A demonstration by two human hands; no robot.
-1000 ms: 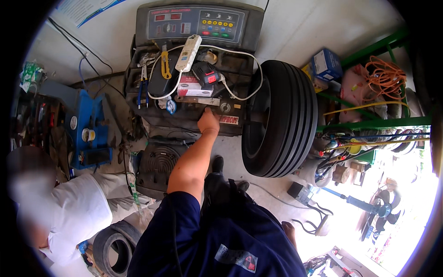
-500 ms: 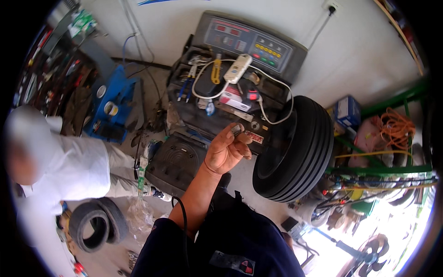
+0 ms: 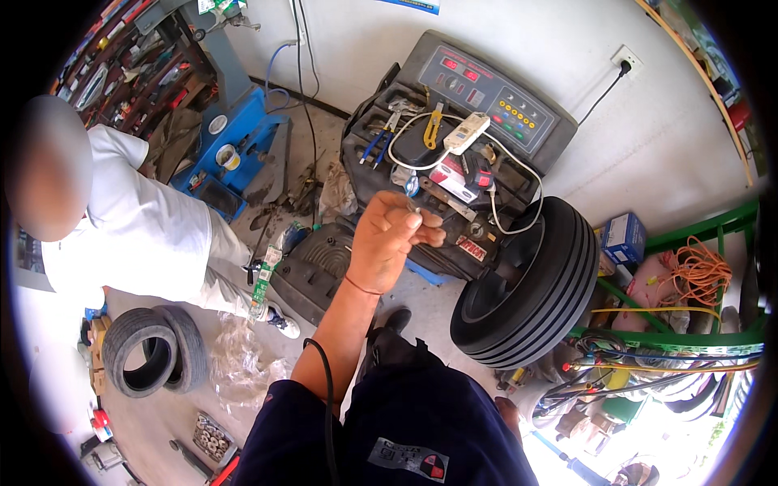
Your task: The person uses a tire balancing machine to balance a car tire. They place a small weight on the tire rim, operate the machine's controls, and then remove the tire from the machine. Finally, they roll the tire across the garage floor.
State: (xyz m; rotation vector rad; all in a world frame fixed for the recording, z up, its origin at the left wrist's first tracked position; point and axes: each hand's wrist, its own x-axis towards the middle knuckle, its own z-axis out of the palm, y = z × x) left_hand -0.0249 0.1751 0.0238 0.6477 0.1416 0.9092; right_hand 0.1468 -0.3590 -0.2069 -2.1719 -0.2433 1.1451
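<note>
Wheel balancer machine, dark grey, against the white wall, tool tray on top cluttered: white power strip with cable loops, one yellow-handled tool, blue-handled pliers, a red-white box. One black tyre mounted on the balancer's right side, upright, tread facing camera. One person in white crouched at left on the floor, face blurred. Blue machine behind that person, a cup on it. One loose small tyre flat on the floor lower left, crumpled clear plastic just beside it. Green rack at right, orange cord coil and blue box on it, hoses tangled below; lower right corner blown out by glare.

One hand in view, raised mid-frame in front of the balancer's front panel, hiding part of it: left hand, forearm coming up from the lower edge. Fingers pinched together on a small metal piece, thumb and forefinger tips clamped on it; piece too small to make out its shape, mostly covered by the fingertips. Right hand out of view. Dark blue clothing fills the bottom, a thin black cable running across it.
</note>
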